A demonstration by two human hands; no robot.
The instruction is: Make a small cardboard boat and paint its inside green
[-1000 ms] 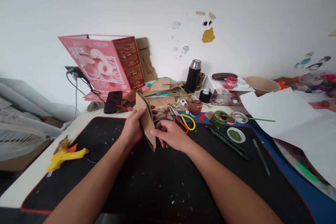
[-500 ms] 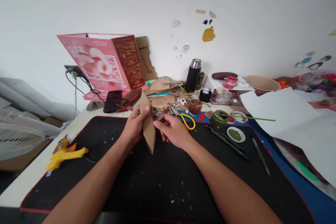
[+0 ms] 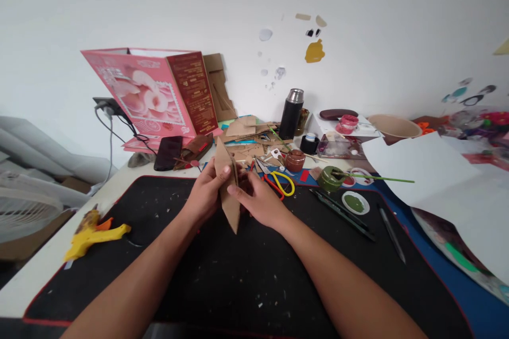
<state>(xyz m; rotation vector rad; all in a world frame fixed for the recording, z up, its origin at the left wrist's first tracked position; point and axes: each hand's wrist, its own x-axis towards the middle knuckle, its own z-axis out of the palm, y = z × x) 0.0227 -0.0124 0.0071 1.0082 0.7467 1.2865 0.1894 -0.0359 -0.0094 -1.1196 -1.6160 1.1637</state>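
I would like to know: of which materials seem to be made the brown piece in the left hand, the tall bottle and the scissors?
Brown piece: cardboard, matte, judging by its plain tan face and thick edge.
Tall bottle: dark body, perhaps coated metal or plastic; its shiny silver cap suggests metal.
Scissors: greyish blades, probably metal; smooth, evenly coloured yellow and red handles, likely plastic.

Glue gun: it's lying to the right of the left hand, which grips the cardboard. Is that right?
No, the head view shows the glue gun lying to the left of the left hand, which does grip the cardboard.
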